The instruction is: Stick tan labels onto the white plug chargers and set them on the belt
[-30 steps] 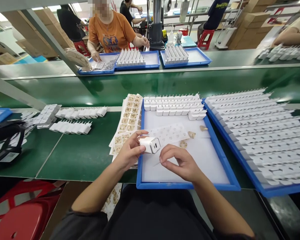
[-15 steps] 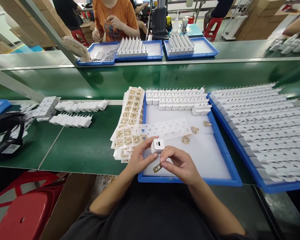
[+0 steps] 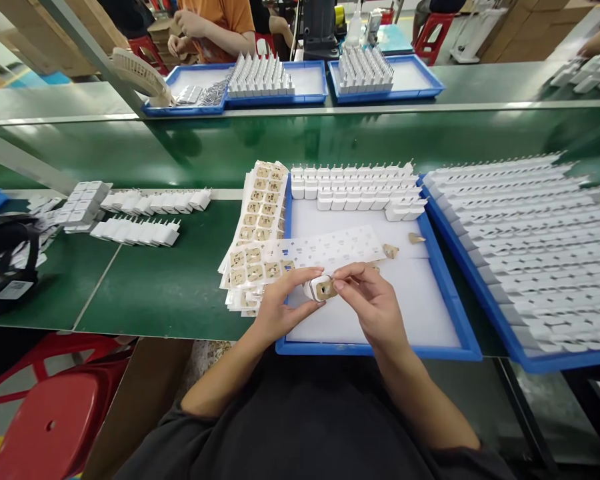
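Observation:
Over the blue-rimmed tray (image 3: 375,349), my left hand (image 3: 279,303) grips a white charger plug (image 3: 310,289) between thumb and fingers, its port face turned up. My right hand (image 3: 373,297) pinches the edge of a small tan sticker (image 3: 325,289) with a cut-out, which lies against that face and covers most of it. Whether it sticks there, I cannot tell. Just behind my hands lies a translucent backing sheet (image 3: 340,248). To the left are stacked sheets of tan stickers (image 3: 254,257). Rows of white chargers (image 3: 355,193) stand at the tray's far end.
Loose tan pieces (image 3: 391,251) lie in the tray. On the right, another blue tray (image 3: 480,267) is packed with chargers. More chargers (image 3: 137,230) and a black strap (image 3: 10,267) lie on the left of the green bench (image 3: 180,287). Across it, a person in orange (image 3: 225,30) sits.
My right hand has raised the tan sticker from below the charger onto its port face. My left hand still holds the charger, now tilted. The view has shifted slightly.

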`<state>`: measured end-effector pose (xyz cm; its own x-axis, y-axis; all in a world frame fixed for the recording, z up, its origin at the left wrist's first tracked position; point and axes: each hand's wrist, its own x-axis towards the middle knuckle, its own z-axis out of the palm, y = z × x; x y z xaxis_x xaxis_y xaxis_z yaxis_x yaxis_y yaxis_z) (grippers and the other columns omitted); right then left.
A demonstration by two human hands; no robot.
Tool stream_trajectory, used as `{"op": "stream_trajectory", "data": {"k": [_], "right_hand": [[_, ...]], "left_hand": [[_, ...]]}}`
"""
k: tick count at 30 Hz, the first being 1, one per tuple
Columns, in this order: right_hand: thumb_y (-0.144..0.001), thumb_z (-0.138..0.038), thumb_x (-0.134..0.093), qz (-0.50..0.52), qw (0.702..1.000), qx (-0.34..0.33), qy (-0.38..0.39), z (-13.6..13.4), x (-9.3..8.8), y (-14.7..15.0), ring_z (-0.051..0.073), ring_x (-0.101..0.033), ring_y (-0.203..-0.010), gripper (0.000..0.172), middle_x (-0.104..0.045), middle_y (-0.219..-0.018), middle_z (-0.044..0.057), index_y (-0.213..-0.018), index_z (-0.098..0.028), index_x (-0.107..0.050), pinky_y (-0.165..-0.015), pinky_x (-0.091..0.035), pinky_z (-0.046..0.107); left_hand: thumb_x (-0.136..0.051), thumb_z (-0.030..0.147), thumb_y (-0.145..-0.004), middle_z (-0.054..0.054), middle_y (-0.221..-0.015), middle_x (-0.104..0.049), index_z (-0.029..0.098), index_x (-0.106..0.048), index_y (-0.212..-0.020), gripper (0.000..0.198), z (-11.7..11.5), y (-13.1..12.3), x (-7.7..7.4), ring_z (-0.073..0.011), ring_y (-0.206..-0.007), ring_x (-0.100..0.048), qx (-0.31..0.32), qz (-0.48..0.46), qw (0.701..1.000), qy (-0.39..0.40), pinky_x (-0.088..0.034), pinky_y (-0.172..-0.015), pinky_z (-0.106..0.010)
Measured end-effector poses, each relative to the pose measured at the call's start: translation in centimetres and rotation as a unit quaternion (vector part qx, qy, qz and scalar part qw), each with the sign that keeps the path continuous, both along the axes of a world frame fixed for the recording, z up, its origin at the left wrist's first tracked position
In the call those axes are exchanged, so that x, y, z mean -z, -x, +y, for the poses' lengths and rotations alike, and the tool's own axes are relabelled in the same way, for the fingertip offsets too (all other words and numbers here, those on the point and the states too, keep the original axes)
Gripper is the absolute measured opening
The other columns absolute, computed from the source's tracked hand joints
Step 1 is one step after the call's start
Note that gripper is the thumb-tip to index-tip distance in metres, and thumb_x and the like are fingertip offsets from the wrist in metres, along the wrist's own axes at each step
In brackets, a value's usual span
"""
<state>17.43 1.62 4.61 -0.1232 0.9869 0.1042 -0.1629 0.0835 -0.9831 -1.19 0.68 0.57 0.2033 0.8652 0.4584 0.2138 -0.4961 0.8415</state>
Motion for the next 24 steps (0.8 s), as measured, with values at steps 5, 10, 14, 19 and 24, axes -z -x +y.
{"op": "stream_trajectory", "data": {"k": [5, 10, 14, 19, 24], "right_hand": [[-0.09, -0.025, -0.072, 0.006, 1.0, -0.009, 0.001, -0.15, -0.08, 0.04, 0.015, -0.064, -0.084, 0.001, -0.069, -0.087, 0.0, -0.09, -0.026, -0.073, -0.08, -0.053, 0.029], [-0.09, -0.023, -0.071, 0.004, 1.0, -0.008, -0.004, -0.19, -0.23, 0.2, 0.015, -0.065, -0.084, 0.003, -0.069, -0.086, -0.001, -0.09, -0.025, -0.073, -0.08, -0.054, 0.028], [-0.091, -0.023, -0.071, 0.001, 1.0, -0.008, -0.005, -0.21, -0.25, 0.35, 0.014, -0.065, -0.084, 0.003, -0.069, -0.087, -0.001, -0.09, -0.026, -0.072, -0.081, -0.055, 0.028], [-0.091, -0.023, -0.071, -0.004, 1.0, -0.008, -0.003, -0.39, -0.3, 0.36, 0.014, -0.064, -0.082, 0.004, -0.068, -0.087, -0.002, -0.09, -0.026, -0.071, -0.079, -0.055, 0.028], [-0.089, -0.024, -0.074, -0.026, 1.0, 0.002, -0.009, -0.59, -0.28, 0.58, 0.015, -0.065, -0.086, 0.005, -0.068, -0.088, -0.001, -0.091, -0.026, -0.07, -0.078, -0.056, 0.029]], "left_hand": [[-0.078, 0.024, -0.087, -0.007, -0.128, -0.073, 0.027, -0.063, -0.132, 0.048, 0.11, 0.0, -0.21, -0.0238, -0.12, -0.07, -0.003, 0.003, 1.0, -0.009, -0.056, -0.106, -0.039], [-0.078, 0.025, -0.087, -0.007, -0.128, -0.073, 0.026, -0.062, -0.132, 0.047, 0.05, 0.06, -0.39, -0.0231, -0.119, -0.07, -0.001, 0.006, 1.0, -0.01, -0.057, -0.105, -0.038], [-0.078, 0.024, -0.087, -0.008, -0.127, -0.073, 0.025, -0.062, -0.131, 0.047, -0.03, 0.17, -0.48, -0.0227, -0.119, -0.07, 0.0, 0.014, 1.0, -0.009, -0.057, -0.105, -0.038], [-0.078, 0.024, -0.087, -0.009, -0.127, -0.073, 0.024, -0.062, -0.131, 0.046, -0.07, 0.21, -0.44, -0.0231, -0.119, -0.07, -0.002, 0.013, 1.0, -0.014, -0.057, -0.105, -0.039], [-0.078, 0.023, -0.087, -0.009, -0.126, -0.074, 0.025, -0.063, -0.13, 0.045, -0.19, 0.09, -0.69, -0.0236, -0.118, -0.07, -0.002, 0.012, 1.0, -0.02, -0.058, -0.104, -0.04]]}}
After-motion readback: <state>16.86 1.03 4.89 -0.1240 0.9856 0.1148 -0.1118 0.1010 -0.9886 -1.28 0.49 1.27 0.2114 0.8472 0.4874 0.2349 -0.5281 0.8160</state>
